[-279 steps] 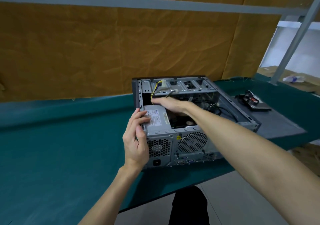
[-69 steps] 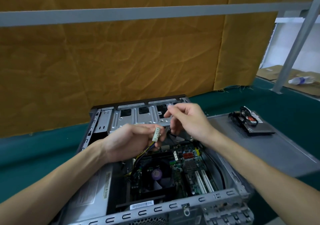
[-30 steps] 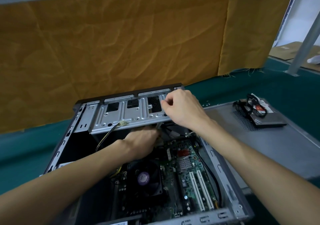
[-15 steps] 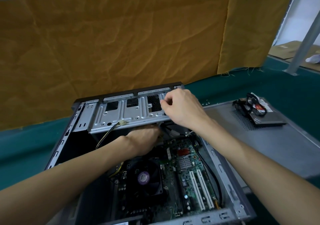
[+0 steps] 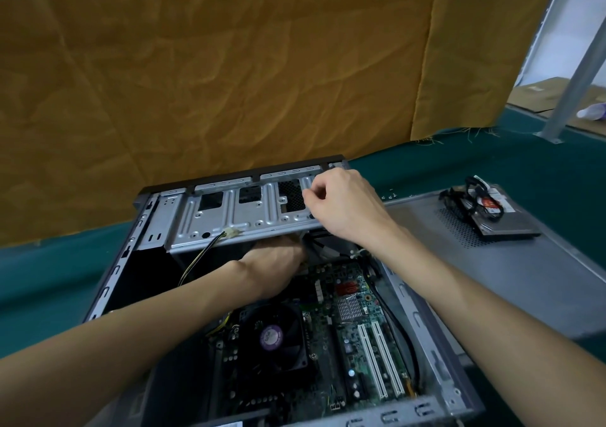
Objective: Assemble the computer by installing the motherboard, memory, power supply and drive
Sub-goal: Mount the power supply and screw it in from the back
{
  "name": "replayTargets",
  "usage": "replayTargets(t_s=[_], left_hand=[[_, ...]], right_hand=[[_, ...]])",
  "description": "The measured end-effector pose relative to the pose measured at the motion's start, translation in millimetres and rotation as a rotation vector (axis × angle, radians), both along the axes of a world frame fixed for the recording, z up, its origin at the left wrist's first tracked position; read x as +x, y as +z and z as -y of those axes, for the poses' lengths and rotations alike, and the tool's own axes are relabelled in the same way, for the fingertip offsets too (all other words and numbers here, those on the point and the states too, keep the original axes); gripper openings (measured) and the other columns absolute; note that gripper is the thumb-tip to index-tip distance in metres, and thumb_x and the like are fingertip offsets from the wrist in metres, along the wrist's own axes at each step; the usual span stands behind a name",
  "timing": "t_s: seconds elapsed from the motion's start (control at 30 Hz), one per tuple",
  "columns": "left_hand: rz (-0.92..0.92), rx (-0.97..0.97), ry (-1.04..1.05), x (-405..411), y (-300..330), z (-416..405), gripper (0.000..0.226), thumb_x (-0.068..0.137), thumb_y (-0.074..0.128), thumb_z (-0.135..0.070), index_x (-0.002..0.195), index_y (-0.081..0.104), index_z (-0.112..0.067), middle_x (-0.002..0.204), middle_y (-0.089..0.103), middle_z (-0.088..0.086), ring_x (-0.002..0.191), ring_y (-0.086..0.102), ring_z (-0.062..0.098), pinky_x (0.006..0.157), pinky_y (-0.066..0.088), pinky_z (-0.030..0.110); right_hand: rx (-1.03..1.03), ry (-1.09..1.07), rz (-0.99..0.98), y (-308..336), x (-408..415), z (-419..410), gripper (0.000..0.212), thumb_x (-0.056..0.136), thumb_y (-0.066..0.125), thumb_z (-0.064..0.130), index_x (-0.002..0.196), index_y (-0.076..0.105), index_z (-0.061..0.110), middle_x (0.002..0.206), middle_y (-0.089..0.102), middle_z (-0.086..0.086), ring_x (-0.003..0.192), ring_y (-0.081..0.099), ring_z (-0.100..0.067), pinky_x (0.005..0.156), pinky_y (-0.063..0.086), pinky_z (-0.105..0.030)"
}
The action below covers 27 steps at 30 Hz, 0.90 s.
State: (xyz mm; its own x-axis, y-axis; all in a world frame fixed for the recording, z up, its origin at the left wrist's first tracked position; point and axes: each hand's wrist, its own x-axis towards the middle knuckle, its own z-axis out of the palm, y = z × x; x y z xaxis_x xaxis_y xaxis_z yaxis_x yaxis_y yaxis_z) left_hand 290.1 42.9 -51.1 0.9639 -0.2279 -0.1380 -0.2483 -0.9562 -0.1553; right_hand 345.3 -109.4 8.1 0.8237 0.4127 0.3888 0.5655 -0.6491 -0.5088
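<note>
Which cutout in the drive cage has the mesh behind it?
The rightmost of the three dark cutouts in the drive cage, beside the right hand. It shows a perforated mesh; the other two are plain dark openings.

The left hand (image 5: 273,267) reaches under the drive cage (image 5: 242,215), so its fingers and whatever they touch are hidden. The forearms cover part of the motherboard (image 5: 347,315) and the case's (image 5: 423,325) left interior. The case's near end is cut off by the bottom edge
</note>
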Motion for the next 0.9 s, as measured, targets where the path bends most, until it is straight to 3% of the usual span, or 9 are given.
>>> replayTargets(t_s=[0.2,0.33,0.47,0.53,0.6,0.67,0.77,0.83,0.9], left_hand=[[-0.014,-0.003,0.016,-1.4,0.4,0.0,0.041,0.105,0.045,-0.011,0.146,0.047,-0.014,0.139,0.056,0.014,0.123,0.058,0.031,0.099,0.046,0.037],[-0.002,0.025,0.008,-5.9,0.3,4.4,0.041,0.104,0.043,-0.009,0.144,0.050,-0.014,0.133,0.060,0.015,0.119,0.060,0.034,0.097,0.047,0.040],[-0.084,-0.172,-0.005,-6.8,9.8,-5.3,0.031,0.105,0.050,-0.021,0.131,0.059,-0.007,0.129,0.063,0.017,0.115,0.061,0.032,0.096,0.046,0.036],[-0.104,-0.245,0.015,-6.8,10.8,-14.1,0.031,0.106,0.050,-0.023,0.130,0.059,-0.006,0.130,0.063,0.018,0.116,0.060,0.031,0.099,0.042,0.035],[-0.117,-0.236,0.080,-5.3,8.1,-20.7,0.032,0.106,0.048,-0.027,0.129,0.059,-0.008,0.128,0.063,0.015,0.116,0.059,0.028,0.100,0.042,0.034],[-0.119,-0.285,0.142,-2.4,3.9,-23.8,0.031,0.103,0.056,-0.031,0.127,0.060,-0.012,0.125,0.065,0.010,0.114,0.061,0.027,0.096,0.044,0.032],[-0.131,-0.365,0.215,1.9,2.3,-24.0,0.030,0.098,0.064,-0.034,0.119,0.058,-0.012,0.111,0.063,0.010,0.101,0.060,0.027,0.082,0.043,0.031],[-0.145,-0.383,0.229,5.1,0.5,-24.7,0.026,0.098,0.064,-0.033,0.113,0.058,-0.012,0.103,0.059,0.008,0.092,0.057,0.024,0.077,0.040,0.029],[-0.159,-0.386,0.225,7.4,0.0,-25.6,0.026,0.098,0.064,-0.032,0.113,0.057,-0.013,0.103,0.057,0.007,0.097,0.058,0.026,0.077,0.039,0.028]], right_hand=[[-0.008,-0.001,0.018,-2.3,0.8,-0.2,0.044,0.100,0.057,0.026,0.059,0.060,0.008,0.051,0.058,-0.007,0.052,0.056,-0.022,0.074,0.028,-0.025],[-0.061,0.050,0.078,1.2,-7.2,-2.1,0.043,0.101,0.056,0.027,0.060,0.058,0.013,0.057,0.057,0.000,0.056,0.055,-0.016,0.066,0.034,-0.027],[-0.051,0.161,0.125,7.9,-32.0,-0.2,0.036,0.101,0.057,0.030,0.067,0.058,0.017,0.072,0.060,0.002,0.067,0.056,-0.017,0.065,0.046,-0.032],[-0.137,0.218,-0.103,4.4,-42.1,-0.3,0.035,0.101,0.056,0.027,0.070,0.064,0.012,0.068,0.066,-0.002,0.056,0.058,-0.016,0.056,0.048,-0.030],[-0.319,0.214,-0.475,-0.7,-43.6,-2.3,0.027,0.098,0.049,0.014,0.082,0.064,-0.001,0.069,0.072,-0.016,0.048,0.059,-0.019,0.050,0.051,-0.030],[-0.473,0.142,-0.731,-3.3,-40.8,-7.9,0.023,0.095,0.039,0.003,0.084,0.056,-0.007,0.074,0.072,-0.025,0.048,0.063,-0.025,0.057,0.060,-0.035],[-0.597,0.034,-0.804,-13.3,-34.5,-23.1,0.029,0.098,0.033,-0.004,0.078,0.053,-0.010,0.083,0.072,-0.032,0.053,0.062,-0.030,0.074,0.062,-0.044],[-0.601,-0.028,-0.816,-26.3,-27.0,-29.9,0.028,0.100,0.032,-0.004,0.078,0.049,-0.010,0.071,0.069,-0.027,0.049,0.056,-0.027,0.062,0.056,-0.040],[-0.615,-0.083,-0.837,-31.9,-20.7,-34.3,0.027,0.102,0.032,-0.003,0.080,0.046,-0.007,0.052,0.062,-0.017,0.044,0.053,-0.024,0.052,0.049,-0.035]])
